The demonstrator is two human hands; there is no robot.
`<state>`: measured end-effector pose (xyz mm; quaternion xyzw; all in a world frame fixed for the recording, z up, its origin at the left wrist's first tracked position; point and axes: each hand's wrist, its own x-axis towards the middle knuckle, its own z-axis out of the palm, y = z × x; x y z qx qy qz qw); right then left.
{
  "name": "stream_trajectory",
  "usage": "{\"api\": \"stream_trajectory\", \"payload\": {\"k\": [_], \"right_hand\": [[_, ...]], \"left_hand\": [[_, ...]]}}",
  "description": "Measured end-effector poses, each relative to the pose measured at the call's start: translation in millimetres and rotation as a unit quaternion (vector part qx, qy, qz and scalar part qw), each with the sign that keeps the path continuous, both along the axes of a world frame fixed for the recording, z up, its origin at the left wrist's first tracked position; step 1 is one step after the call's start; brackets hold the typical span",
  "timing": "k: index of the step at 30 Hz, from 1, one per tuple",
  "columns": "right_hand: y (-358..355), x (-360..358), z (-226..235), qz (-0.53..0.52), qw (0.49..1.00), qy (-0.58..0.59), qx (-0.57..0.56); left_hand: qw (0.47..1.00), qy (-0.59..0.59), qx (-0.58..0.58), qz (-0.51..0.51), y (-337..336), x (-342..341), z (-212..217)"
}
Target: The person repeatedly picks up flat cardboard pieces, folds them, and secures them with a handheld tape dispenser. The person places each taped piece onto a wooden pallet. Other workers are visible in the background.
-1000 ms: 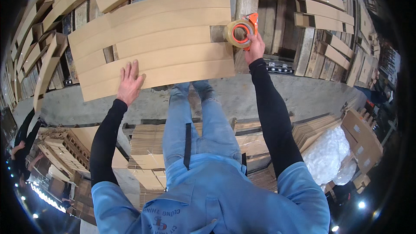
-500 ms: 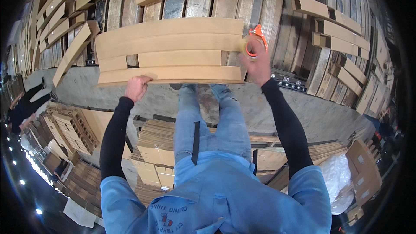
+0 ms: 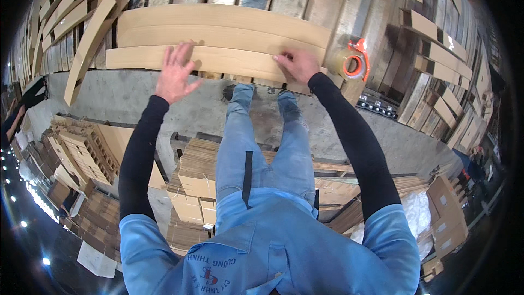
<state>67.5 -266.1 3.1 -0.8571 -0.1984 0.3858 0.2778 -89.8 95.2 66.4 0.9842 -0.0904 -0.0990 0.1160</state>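
Head view: left hand (image 3: 176, 76) splayed; right hand (image 3: 302, 68) curled; both at cardboard (image 3: 229, 25).

Grey floor (image 3: 109, 95), stacked cardboard sheets (image 3: 197, 159), white bundle (image 3: 415, 213) at right; bright lamp (image 3: 46, 261) lower left

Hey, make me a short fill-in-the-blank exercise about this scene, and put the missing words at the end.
1. The tape dispenser's frame is coloured ____.
2. It lies on the planks, to the ____ of the cardboard that the hands are at.
3. With the left hand spread and the right hand at the cardboard, the dispenser is held by ____ hand.
4. The person's shirt is ____.

Missing words: orange; right; neither; blue.
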Motion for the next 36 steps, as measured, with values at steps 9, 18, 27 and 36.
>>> {"api": "stream_trajectory", "payload": {"k": [9,18,27,36], "right_hand": [[99,71,-7,0.151,0.944,-0.263,-0.128],[87,-14,46,0.224,0.935,-0.276,-0.004],[67,-67,17,0.261,0.898,-0.355,0.014],[66,-18,18,0.390,0.828,-0.390,0.097]], "left_hand": [[0.982,-0.174,-0.072,0.021,6,-41,-81],[0.976,-0.190,-0.104,0.016,14,-37,-97],[0.945,-0.166,-0.207,-0.189,-7,-54,-31],[0.987,0.110,0.018,-0.112,18,-6,-12]]}}
